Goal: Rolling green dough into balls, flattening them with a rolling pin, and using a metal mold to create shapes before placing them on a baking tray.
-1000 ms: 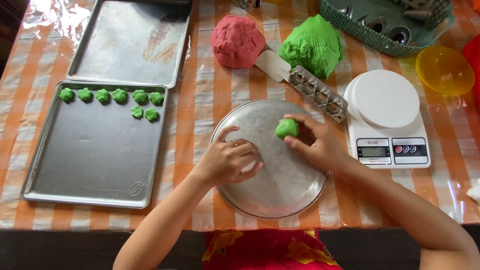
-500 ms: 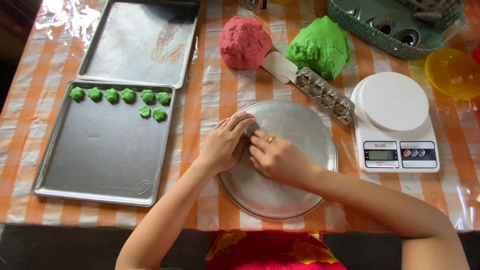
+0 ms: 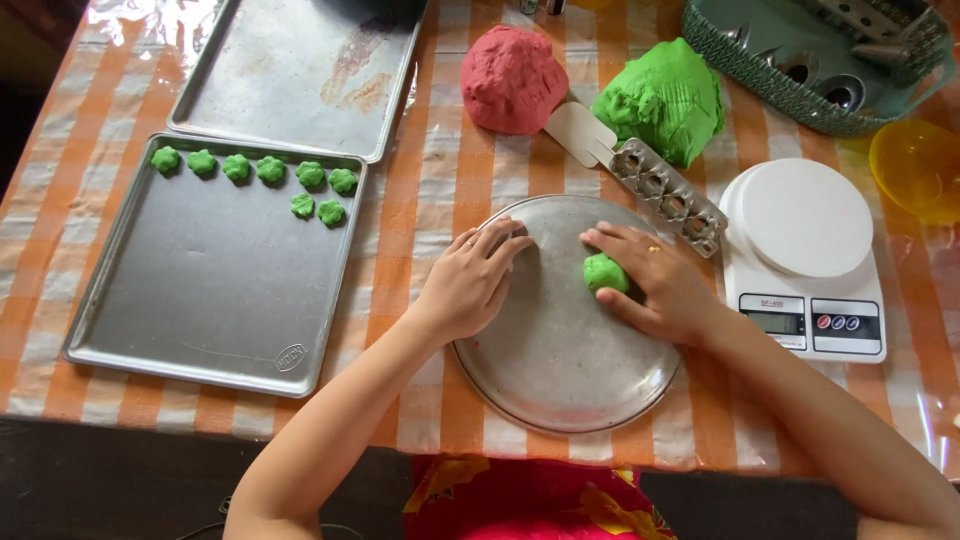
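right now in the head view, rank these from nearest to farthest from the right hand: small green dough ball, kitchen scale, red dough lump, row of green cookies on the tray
From the right hand:
1. small green dough ball, under its fingers on the round pan.
2. kitchen scale, just to its right.
3. red dough lump, up and to the left.
4. row of green cookies, far left on the baking tray.

A white kitchen scale (image 3: pixel 805 255) stands on the table (image 3: pixel 440 170) at the right, just beside the round metal plate (image 3: pixel 560 385). On its front panel sits a small rectangular grey screen (image 3: pixel 773 321), with a row of small round buttons (image 3: pixel 838 322) to its right. An oval stamped mark (image 3: pixel 291 357) sits in the near corner of the baking tray (image 3: pixel 200 300).
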